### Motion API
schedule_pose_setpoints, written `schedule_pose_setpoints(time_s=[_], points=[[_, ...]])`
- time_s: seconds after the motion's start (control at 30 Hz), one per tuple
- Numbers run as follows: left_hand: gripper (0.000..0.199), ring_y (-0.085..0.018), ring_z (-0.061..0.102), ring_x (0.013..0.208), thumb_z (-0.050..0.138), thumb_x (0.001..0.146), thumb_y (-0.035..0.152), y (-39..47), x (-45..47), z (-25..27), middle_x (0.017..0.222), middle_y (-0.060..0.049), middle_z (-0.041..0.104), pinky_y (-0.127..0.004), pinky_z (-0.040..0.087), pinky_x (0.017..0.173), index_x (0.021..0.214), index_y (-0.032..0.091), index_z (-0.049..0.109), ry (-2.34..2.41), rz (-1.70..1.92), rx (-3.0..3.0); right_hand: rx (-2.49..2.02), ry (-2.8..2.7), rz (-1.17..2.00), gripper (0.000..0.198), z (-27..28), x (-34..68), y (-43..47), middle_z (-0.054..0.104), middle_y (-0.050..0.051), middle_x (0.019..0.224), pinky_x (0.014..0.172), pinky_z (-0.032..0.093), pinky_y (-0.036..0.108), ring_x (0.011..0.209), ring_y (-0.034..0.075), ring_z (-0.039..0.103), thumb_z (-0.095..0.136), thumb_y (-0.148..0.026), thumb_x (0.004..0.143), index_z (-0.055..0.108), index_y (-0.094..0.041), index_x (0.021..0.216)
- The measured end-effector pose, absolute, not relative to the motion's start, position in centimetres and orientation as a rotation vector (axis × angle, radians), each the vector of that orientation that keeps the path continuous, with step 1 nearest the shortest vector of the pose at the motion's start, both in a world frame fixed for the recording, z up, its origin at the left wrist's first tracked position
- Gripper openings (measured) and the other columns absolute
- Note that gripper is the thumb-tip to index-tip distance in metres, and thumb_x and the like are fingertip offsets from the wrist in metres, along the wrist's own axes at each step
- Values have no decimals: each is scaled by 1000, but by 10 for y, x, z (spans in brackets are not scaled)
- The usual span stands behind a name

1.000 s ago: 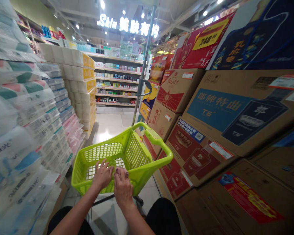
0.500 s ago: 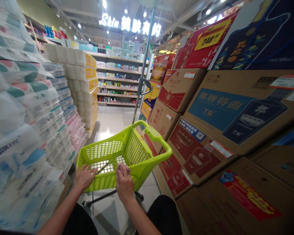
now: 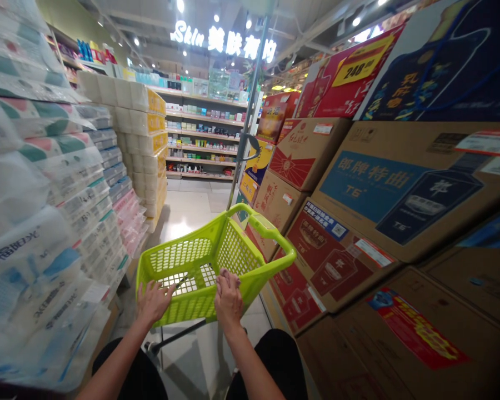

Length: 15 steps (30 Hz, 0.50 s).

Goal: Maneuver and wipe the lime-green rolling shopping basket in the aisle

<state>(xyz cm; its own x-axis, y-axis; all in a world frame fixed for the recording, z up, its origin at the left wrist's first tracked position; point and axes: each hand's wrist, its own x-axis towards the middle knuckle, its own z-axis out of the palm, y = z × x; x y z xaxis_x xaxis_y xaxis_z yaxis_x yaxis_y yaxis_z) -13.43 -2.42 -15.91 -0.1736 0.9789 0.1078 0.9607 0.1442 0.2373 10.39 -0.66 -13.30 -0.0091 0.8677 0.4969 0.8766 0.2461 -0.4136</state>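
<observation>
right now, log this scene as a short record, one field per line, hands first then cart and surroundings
left hand: left hand, fingers spread at the cart's near rim
right hand: right hand, gripping what looks like a crumpled pinkish cloth by the same rim
cart: green shopping cart, handle toward the right
left side: stacked plastic-wrapped packs
right side: stacked cardboard boxes
ahead: stocked shelves under a lit "Skin" sign

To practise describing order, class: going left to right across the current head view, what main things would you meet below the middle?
Foreground plastic-wrapped packs → left hand → right hand → blue label with QR code → red-and-yellow sticker.
</observation>
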Motion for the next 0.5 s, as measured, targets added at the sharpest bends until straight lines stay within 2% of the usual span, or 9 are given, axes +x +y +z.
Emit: schedule_pose_setpoints(time_s=[0.17,0.3,0.37,0.5], points=[[41,-29,49,125,36,93,44,-25,-113,-152,116,-10,69,-55,24,110,93,27,74,2336,323,1998,-1346,-2113,35,28,-148,79,-23,57,3,133,89,48,27,110,17,59,43,-24,97,65,-30,114],[42,-26,52,123,32,95,38,-28,-114,-148,118,-10,69,-46,32,106,103,26,70,2194,334,2036,-1547,-2033,48,27,-131,125,0,56,1,135,78,50,25,97,16,63,45,-29,97,65,-33,114],[44,-24,57,117,28,95,37,-28,-113,-149,115,-9,70,-41,36,102,108,26,68,2105,350,2021,-1678,-1887,48,27,-125,145,12,53,1,138,80,50,27,101,17,62,45,-29,97,65,-32,114],[58,-22,66,103,14,97,43,-26,-99,-151,99,-6,75,-36,43,93,113,26,67,2075,398,1934,-1697,-1788,33,27,-137,130,8,52,5,138,95,46,35,122,23,51,44,-24,96,66,-27,112]])
